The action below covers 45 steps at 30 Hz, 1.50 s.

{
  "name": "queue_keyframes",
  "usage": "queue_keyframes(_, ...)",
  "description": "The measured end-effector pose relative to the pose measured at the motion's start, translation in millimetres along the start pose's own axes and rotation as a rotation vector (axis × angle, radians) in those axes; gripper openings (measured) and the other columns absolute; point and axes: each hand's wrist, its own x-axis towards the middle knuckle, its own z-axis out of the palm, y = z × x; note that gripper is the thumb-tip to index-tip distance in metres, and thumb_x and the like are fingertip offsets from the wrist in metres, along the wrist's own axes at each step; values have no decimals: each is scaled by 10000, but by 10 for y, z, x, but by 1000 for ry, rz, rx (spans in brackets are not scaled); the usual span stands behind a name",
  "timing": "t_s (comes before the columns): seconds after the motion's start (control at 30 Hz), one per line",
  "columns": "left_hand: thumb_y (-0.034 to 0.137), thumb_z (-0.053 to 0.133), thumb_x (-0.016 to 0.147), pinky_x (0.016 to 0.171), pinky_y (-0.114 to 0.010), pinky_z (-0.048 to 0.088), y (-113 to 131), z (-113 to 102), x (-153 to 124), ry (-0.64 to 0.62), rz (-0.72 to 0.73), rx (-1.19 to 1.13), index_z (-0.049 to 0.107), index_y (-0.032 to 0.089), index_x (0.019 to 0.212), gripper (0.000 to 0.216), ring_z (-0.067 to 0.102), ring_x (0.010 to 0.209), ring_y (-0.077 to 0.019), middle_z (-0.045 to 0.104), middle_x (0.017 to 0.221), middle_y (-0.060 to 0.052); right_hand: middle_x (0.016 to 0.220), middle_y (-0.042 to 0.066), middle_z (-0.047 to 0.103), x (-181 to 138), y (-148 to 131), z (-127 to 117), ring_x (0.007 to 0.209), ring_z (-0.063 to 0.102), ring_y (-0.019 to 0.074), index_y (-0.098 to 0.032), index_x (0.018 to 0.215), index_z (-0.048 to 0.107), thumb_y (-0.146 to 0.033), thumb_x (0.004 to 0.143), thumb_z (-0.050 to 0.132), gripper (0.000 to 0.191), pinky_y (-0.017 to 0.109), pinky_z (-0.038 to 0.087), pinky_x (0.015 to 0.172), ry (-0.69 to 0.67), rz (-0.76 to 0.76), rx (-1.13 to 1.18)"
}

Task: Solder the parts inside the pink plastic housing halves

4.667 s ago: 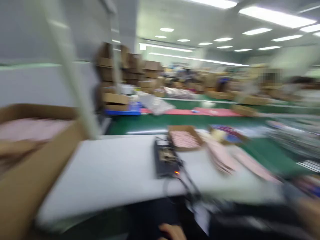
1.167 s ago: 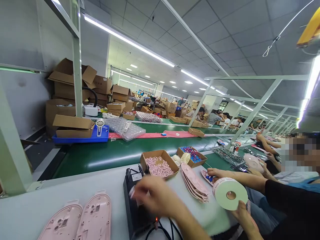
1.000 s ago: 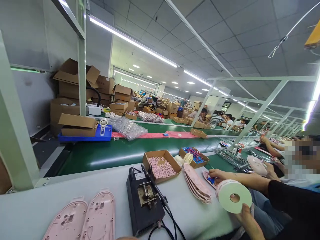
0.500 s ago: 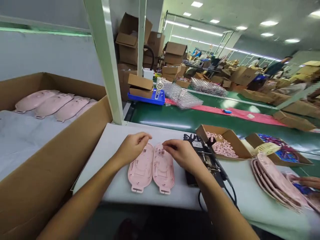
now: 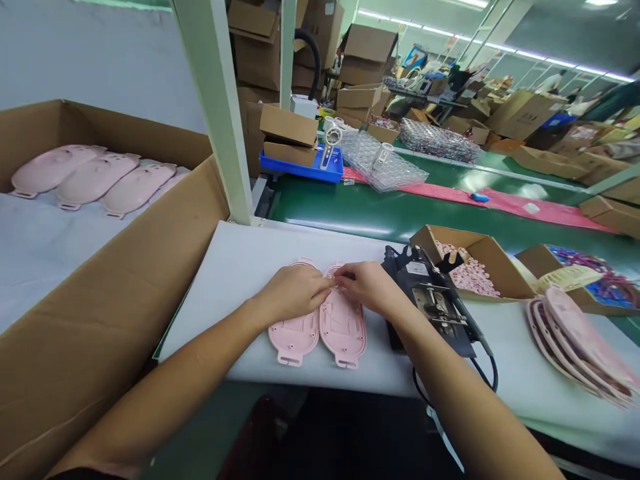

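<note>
Two pink plastic shells lie side by side on the white work surface, their hollow insides facing up. My left hand (image 5: 299, 291) covers the upper part of the left shell (image 5: 295, 339), its fingertips reaching over to the right shell (image 5: 344, 328). At the top of that right shell, my right hand (image 5: 367, 287) bends down with thumb and fingers pinched together. The fingertips of both hands nearly meet there. Whatever they pinch is too small or too hidden to make out.
Right of the shells sits a black device (image 5: 430, 300) with a cable. Behind it stands a carton of small pink parts (image 5: 473, 273); stacked pink shells (image 5: 575, 340) lie farther right. A large carton (image 5: 165, 247) with more shells borders the left side. A green conveyor (image 5: 325, 207) runs behind.
My left hand has moved right, from above the left shell to the right shell's top. My right hand stays at that shell. The camera view has tilted down and shifted.
</note>
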Motion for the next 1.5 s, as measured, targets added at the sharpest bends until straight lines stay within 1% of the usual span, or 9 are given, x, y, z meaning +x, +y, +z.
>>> queue_keyframes(0.13, 313, 427, 1031, 758, -341, 471, 51, 25, 49, -38, 21, 106, 743, 226, 1099, 335, 632, 820, -223, 678, 826, -63, 961, 61, 734, 8, 24, 23, 861, 677, 199, -234, 925, 787, -204, 891, 613, 180, 279, 473, 772, 44, -22, -53)
queue_keyframes(0.33, 339, 408, 1040, 723, -351, 447, 68, 67, 67, -84, 20, 174, 715, 244, 1201, 360, 633, 796, -238, 675, 817, -68, 1129, 76, 639, 32, 178, 8, 851, 639, 167, -208, 1227, 685, -204, 938, 572, 311, 292, 478, 833, 110, -7, -37)
queue_keyframes(0.47, 339, 367, 1054, 704, -355, 437, 92, 63, 87, -118, 8, 229, 640, 284, 1349, 405, 650, 827, -251, 703, 873, -75, 1199, 76, 612, 74, 252, 52, 851, 628, 153, -196, 1208, 679, -164, 888, 603, 331, 289, 483, 849, 90, -20, -11)
queue_keyframes(0.67, 327, 378, 1050, 676, -340, 420, 147, 34, 118, -187, -7, 282, 647, 307, 1340, 396, 647, 779, -230, 692, 817, -52, 1199, 94, 596, 96, 217, 72, 875, 616, 183, -188, 1212, 672, -161, 880, 588, 343, 317, 473, 796, 49, 15, -42)
queue_keyframes(0.87, 325, 370, 1048, 635, -315, 411, 183, 16, 137, -222, -24, 313, 619, 322, 1382, 416, 599, 671, -210, 630, 704, -33, 1230, 103, 574, 141, 158, 17, 868, 614, 170, -174, 1226, 638, -120, 856, 549, 384, 314, 472, 806, -31, 54, -66)
queue_keyframes(1.0, 334, 346, 1052, 590, -299, 381, 204, -6, 142, -224, -30, 322, 634, 312, 1357, 420, 574, 621, -202, 599, 659, -24, 1228, 97, 567, 244, 123, -56, 867, 617, 165, -167, 1218, 616, -114, 811, 596, 412, 305, 481, 808, -128, 92, -78)
queue_keyframes(1.17, 333, 351, 1049, 591, -300, 377, 198, -3, 139, -240, -40, 325, 568, 362, 1433, 442, 587, 621, -210, 617, 671, -22, 1214, 94, 566, 392, 88, -122, 890, 621, 167, -175, 1190, 601, -116, 761, 659, 437, 292, 490, 801, -261, 131, -126)
queue_keyframes(1.37, 330, 369, 1035, 615, -299, 382, 193, -6, 141, -242, -66, 289, 570, 405, 1429, 449, 571, 615, -203, 596, 652, -13, 1273, 122, 578, 530, -1, -234, 1014, 638, 232, -167, 1233, 578, -190, 748, 698, 500, 310, 483, 770, -428, 153, -224)
queue_keyframes(1.5, 326, 372, 1027, 600, -297, 357, 164, 6, 133, -207, -41, 281, 573, 389, 1433, 457, 530, 584, -191, 553, 623, -2, 1278, 151, 615, 607, -119, -328, 1053, 645, 280, -144, 1236, 595, -200, 688, 748, 571, 321, 480, 736, -518, 147, -298)
